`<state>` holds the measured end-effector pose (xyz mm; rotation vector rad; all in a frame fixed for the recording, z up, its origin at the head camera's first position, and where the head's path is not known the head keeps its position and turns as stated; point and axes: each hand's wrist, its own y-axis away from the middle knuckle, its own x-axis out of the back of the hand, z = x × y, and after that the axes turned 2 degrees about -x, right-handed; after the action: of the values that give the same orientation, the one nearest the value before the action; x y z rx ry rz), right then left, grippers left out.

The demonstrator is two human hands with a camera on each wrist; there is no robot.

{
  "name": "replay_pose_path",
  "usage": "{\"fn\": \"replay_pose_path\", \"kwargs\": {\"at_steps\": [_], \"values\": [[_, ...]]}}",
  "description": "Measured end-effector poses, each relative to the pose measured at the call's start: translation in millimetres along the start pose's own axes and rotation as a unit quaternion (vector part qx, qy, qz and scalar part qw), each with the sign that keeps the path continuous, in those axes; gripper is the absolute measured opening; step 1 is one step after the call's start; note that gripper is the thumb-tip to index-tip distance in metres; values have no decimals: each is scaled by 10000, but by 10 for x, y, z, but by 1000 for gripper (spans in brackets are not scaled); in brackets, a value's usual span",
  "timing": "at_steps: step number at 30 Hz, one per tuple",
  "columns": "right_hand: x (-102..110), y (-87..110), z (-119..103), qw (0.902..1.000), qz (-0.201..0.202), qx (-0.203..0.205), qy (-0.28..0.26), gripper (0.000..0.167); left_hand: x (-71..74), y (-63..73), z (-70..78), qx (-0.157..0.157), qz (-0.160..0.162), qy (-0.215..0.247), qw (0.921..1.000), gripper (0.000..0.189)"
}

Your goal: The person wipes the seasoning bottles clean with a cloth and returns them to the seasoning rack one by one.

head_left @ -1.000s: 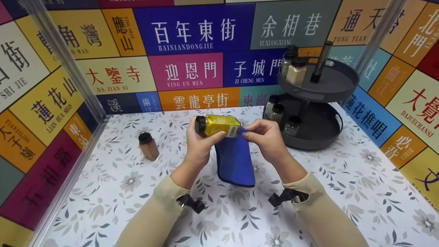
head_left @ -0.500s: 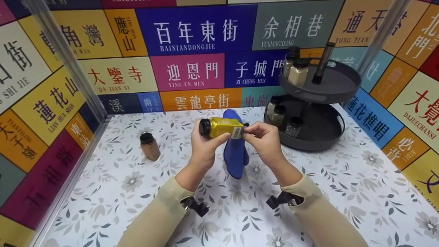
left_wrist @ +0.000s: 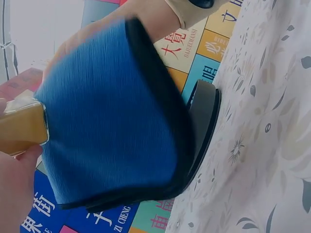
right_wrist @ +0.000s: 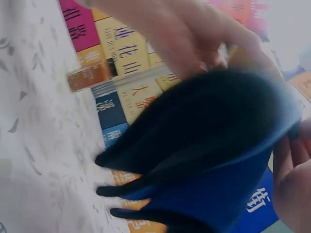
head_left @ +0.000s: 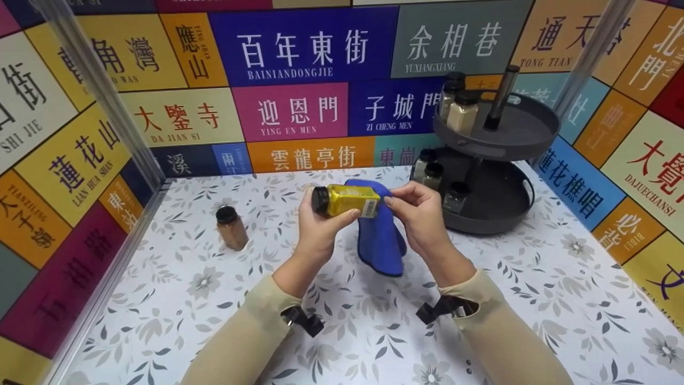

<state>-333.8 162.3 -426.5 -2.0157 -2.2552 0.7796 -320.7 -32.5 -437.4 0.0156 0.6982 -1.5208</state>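
Yellow bottle (head_left: 350,199) lying sideways in the air at the centre of the head view, black cap (head_left: 320,199) leftward.
Its long axis runs nearly level across the frame, barcode label (head_left: 369,208) at the right end; the left hand (head_left: 316,227) grips it, thumb along the lower side, while the right hand (head_left: 421,214) pinches a blue cloth (head_left: 378,243) against that right end, the cloth draping toward the bottom of the frame.
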Motion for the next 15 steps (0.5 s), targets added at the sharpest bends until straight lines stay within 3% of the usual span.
{"fn": "replay_pose_path", "kwargs": {"at_steps": [3,6,10,15], "values": [[-37,2,48,9989,146,72,451,24,5,-5,-11,63,7,-46,10000,59],[-22,-14,62,9975,-55,-58,699,24,33,-37,-18,66,45,-159,9998,60],[57,-55,65,9924,-742,-560,812,27,115,-133,-33,-22,229,-503,9985,59],[134,-90,106,9699,-1761,-1612,487,31,239,-235,-25,-91,645,-1133,9914,54]]}}
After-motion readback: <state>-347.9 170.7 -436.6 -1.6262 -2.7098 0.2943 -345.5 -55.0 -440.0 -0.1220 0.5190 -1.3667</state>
